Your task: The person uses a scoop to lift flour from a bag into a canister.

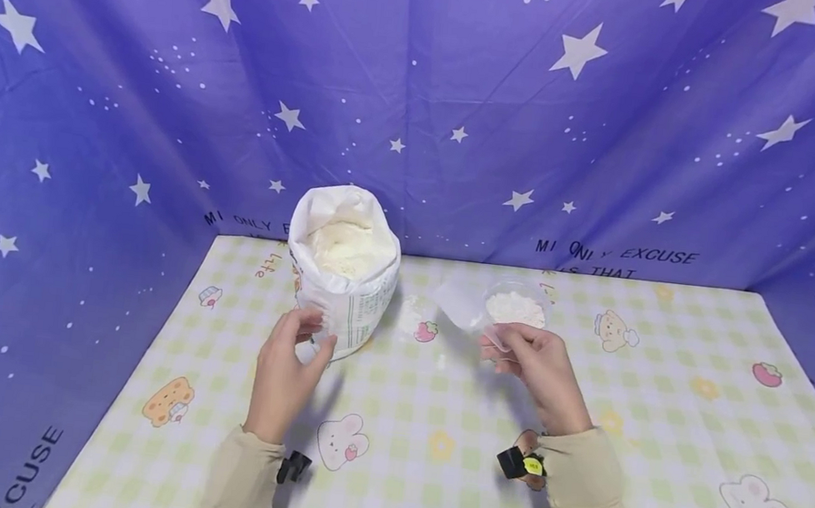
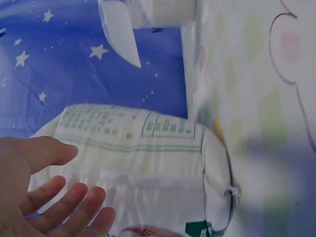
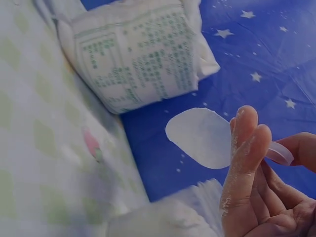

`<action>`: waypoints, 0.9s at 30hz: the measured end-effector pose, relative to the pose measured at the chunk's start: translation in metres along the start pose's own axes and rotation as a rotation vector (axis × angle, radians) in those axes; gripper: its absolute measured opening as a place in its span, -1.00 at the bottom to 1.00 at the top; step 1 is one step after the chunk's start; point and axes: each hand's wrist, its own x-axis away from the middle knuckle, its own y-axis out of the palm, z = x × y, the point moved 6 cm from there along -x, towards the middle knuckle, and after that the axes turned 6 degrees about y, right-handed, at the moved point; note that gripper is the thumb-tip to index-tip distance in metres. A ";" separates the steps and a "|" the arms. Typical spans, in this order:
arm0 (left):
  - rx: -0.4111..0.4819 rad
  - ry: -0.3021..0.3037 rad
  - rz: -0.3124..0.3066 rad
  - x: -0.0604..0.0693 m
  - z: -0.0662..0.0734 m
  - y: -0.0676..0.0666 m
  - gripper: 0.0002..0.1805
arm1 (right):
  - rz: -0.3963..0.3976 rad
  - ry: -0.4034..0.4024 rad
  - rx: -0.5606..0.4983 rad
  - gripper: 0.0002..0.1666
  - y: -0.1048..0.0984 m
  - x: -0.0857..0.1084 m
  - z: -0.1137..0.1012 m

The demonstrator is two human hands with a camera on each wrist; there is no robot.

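Observation:
A white flour bag (image 1: 363, 316) with green print stands upright, its top rolled wide and pale flour (image 1: 348, 249) showing inside. My left hand (image 1: 289, 366) is close to the bag's near side, fingers spread and loosely bent, gripping nothing; whether a fingertip touches the bag I cannot tell. My right hand (image 1: 534, 367) pinches the handle of a white plastic scoop (image 3: 200, 137) between thumb and fingers. White powder coats its fingers (image 3: 239, 170). Just beyond that hand sits a clear round tub (image 1: 517, 285) with white flour in it. The scoop's blade is left of the tub, above the table.
A checked cloth (image 1: 426, 491) with cartoon prints covers the table. White flour traces (image 1: 412, 313) lie between bag and tub. A purple star-printed curtain (image 1: 472, 85) hangs behind the table and along its sides.

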 end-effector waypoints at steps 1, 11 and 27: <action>0.005 0.009 -0.004 0.001 0.002 0.002 -0.64 | -0.002 -0.001 0.008 -0.51 0.003 -0.001 0.002; 0.024 0.052 -0.093 0.008 0.011 0.022 -0.69 | -0.085 0.034 0.072 -0.55 0.025 -0.013 0.021; 0.029 0.066 -0.210 0.019 0.009 0.046 -0.68 | -0.145 0.038 0.293 -0.67 0.038 -0.017 0.037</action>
